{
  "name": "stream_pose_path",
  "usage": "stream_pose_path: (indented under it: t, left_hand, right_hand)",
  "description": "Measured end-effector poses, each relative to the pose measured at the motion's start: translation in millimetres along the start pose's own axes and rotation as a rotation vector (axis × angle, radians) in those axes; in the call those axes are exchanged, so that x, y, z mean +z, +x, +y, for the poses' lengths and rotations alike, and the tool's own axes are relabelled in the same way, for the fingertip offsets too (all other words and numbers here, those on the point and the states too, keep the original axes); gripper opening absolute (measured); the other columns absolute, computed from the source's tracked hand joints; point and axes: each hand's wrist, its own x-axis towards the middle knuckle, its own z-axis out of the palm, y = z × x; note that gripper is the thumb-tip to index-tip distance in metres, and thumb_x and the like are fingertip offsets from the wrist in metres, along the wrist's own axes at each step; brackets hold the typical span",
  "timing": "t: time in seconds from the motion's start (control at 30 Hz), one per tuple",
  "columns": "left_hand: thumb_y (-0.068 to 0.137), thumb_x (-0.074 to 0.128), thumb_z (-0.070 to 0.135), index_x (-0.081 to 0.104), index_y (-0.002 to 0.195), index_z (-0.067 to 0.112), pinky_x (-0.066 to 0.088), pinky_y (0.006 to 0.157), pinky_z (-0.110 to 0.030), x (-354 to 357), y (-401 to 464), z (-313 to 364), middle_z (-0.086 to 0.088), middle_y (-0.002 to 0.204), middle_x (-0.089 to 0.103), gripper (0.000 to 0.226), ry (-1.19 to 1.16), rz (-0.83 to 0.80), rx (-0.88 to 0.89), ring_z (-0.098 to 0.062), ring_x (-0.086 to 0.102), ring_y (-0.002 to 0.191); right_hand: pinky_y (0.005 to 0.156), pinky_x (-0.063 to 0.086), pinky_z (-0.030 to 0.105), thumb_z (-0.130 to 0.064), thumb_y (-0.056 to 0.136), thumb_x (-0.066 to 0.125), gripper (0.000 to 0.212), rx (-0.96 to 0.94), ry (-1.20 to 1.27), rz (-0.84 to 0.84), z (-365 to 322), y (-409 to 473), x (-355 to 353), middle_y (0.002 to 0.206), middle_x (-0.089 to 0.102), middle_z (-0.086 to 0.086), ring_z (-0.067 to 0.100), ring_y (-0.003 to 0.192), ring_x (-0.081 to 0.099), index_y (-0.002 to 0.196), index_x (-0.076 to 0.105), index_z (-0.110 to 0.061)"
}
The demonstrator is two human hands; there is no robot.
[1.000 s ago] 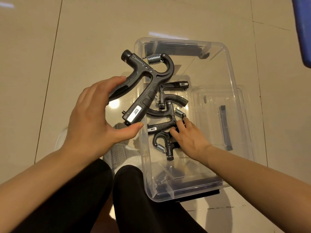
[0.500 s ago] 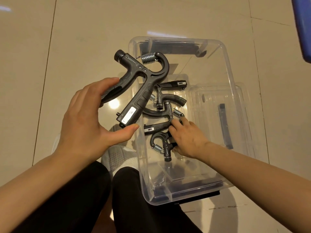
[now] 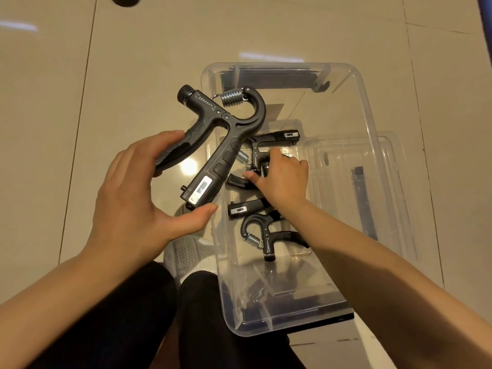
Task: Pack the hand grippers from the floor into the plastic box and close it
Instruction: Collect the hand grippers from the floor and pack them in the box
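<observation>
Beige floor tiles (image 3: 80, 102) surround the clear plastic box (image 3: 372, 145), centre frame. Left hand (image 3: 133, 198) grips a black spring hand gripper (image 3: 221, 139) over its left rim; right hand (image 3: 282, 179) grasps another inside. Crowded grippers could tangle and block closing.

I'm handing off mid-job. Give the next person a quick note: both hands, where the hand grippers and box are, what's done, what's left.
Left hand: holds one hand gripper between fingers and thumb, above the plastic box's left rim.
Right hand: inside the box, fingers curled on a gripper in the pile.
Done: at least three grippers lie on the box floor; nearest one is untouched.
Left: lower the held gripper in, withdraw both hands, fit the clear lid lying right of the box. No grippers visible on the floor.
</observation>
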Motion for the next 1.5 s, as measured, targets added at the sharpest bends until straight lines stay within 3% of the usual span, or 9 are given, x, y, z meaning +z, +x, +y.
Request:
stream_pose_path:
  t: [0.4, 0.57, 0.7, 0.87, 0.97, 1.1, 1.23, 1.37, 1.5]
  left_hand:
    - [0.058, 0.067, 0.055, 0.039, 0.131, 0.03, 0.039, 0.087, -0.018, -0.2, 1.4, 2.7, 0.031, 0.117, 0.039, 0.082, -0.001, 0.0, 0.007, -0.007, 0.045, 0.107]
    - [0.059, 0.066, 0.055, 0.04, 0.131, 0.028, 0.037, 0.09, -0.014, 0.2, 1.4, 0.8, 0.026, 0.12, 0.038, 0.081, 0.012, 0.004, 0.015, -0.005, 0.044, 0.107]
    - [0.06, 0.067, 0.055, 0.04, 0.131, 0.028, 0.039, 0.09, -0.021, -0.2, 1.2, 2.2, 0.023, 0.121, 0.04, 0.081, 0.01, -0.005, 0.013, -0.005, 0.044, 0.108]
    - [0.059, 0.068, 0.054, 0.042, 0.13, 0.027, 0.036, 0.093, -0.015, -1.6, 2.6, 3.2, 0.025, 0.12, 0.041, 0.08, 0.015, -0.009, 0.005, -0.002, 0.044, 0.108]
    - [0.058, 0.067, 0.051, 0.046, 0.124, 0.019, 0.026, 0.091, -0.001, -3.7, 4.4, 6.5, 0.021, 0.112, 0.045, 0.076, 0.043, 0.005, 0.043, 0.002, 0.04, 0.101]
    - [0.055, 0.066, 0.052, 0.046, 0.119, 0.02, 0.03, 0.093, -0.013, -1.2, -2.2, 15.7, 0.013, 0.113, 0.05, 0.074, 0.053, -0.028, 0.093, -0.001, 0.042, 0.101]
    - [0.056, 0.067, 0.056, 0.048, 0.116, 0.016, 0.022, 0.102, -0.021, 9.3, -0.6, 33.2, 0.01, 0.112, 0.056, 0.075, 0.088, -0.007, 0.215, -0.011, 0.048, 0.104]
    - [0.063, 0.064, 0.067, 0.044, 0.122, 0.019, 0.027, 0.099, -0.03, 23.2, 10.7, 47.4, 0.0, 0.112, 0.063, 0.079, 0.144, -0.061, 0.292, -0.015, 0.051, 0.104]
    - [0.065, 0.054, 0.075, 0.032, 0.138, 0.022, 0.026, 0.103, -0.041, 27.5, 11.5, 35.4, -0.003, 0.121, 0.058, 0.093, 0.242, -0.261, 0.355, -0.019, 0.047, 0.112]
  right_hand:
    - [0.084, 0.034, 0.039, -0.045, 0.086, 0.06, 0.051, -0.021, -0.062, 0.019, -8.7, 6.0, -0.8, 0.093, 0.065, 0.007, 0.029, 0.091, 0.06, 0.118, 0.039, -0.011]
    - [0.099, 0.034, 0.043, -0.048, 0.087, 0.056, 0.064, -0.316, -0.212, -0.003, 9.5, 0.4, -13.7, 0.135, 0.044, 0.012, 0.033, 0.124, 0.042, 0.138, 0.034, -0.017]
    - [0.117, 0.007, 0.041, -0.05, 0.096, 0.039, 0.066, -0.1, 0.033, -0.238, 16.5, 0.9, 2.9, 0.157, 0.009, 0.012, 0.033, 0.144, 0.005, 0.15, 0.01, -0.027]
    - [0.116, 0.015, 0.039, -0.046, 0.093, 0.048, 0.068, -0.048, 0.156, -0.299, 14.6, 6.3, -4.7, 0.156, 0.014, 0.013, 0.03, 0.143, 0.013, 0.149, 0.018, -0.024]
    - [0.104, 0.035, 0.033, -0.04, 0.092, 0.054, 0.057, -0.039, 0.441, -0.214, 16.4, -3.4, -52.4, 0.146, 0.035, 0.004, 0.02, 0.13, 0.039, 0.142, 0.037, -0.02]
    - [0.089, 0.042, 0.023, -0.035, 0.089, 0.058, 0.045, -0.19, 0.469, 0.204, 16.8, -63.6, -124.4, 0.125, 0.05, -0.006, 0.007, 0.11, 0.049, 0.131, 0.048, -0.021]
    - [0.067, 0.048, 0.014, -0.06, 0.078, 0.054, 0.048, 0.095, 0.8, -0.1, -6.0, -105.5, -150.1, 0.087, 0.065, -0.016, -0.001, 0.079, 0.061, 0.115, 0.056, -0.03]
    - [0.06, 0.053, 0.021, -0.012, 0.08, 0.069, 0.016, 0.285, 1.364, -0.131, -24.4, -102.5, -146.7, 0.048, 0.058, -0.013, 0.0, 0.05, 0.058, 0.094, 0.065, -0.006]
    - [0.066, 0.054, 0.028, -0.006, 0.074, 0.075, 0.025, 0.322, 1.201, -0.113, -6.4, -89.0, -145.2, 0.072, 0.07, -0.003, 0.012, 0.068, 0.068, 0.094, 0.067, -0.017]
